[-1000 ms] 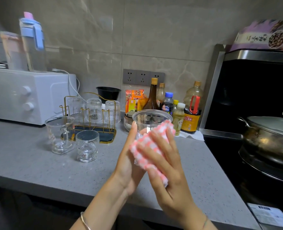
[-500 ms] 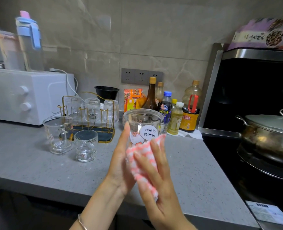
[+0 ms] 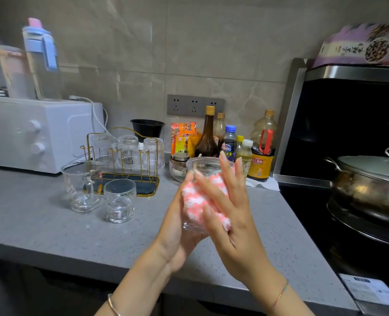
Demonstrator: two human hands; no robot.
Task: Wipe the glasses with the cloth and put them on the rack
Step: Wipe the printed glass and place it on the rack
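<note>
Pink-and-white checked cloth [image 3: 202, 197]; gold-wire rack [image 3: 120, 156]; grey counter [image 3: 40, 220].

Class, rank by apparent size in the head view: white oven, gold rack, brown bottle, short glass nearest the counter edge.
1. Oven.
2. Rack.
3. Glass and bottle: too close to rank; the bottle looks taller, the glass wider, and it stands nearer the camera.
</note>
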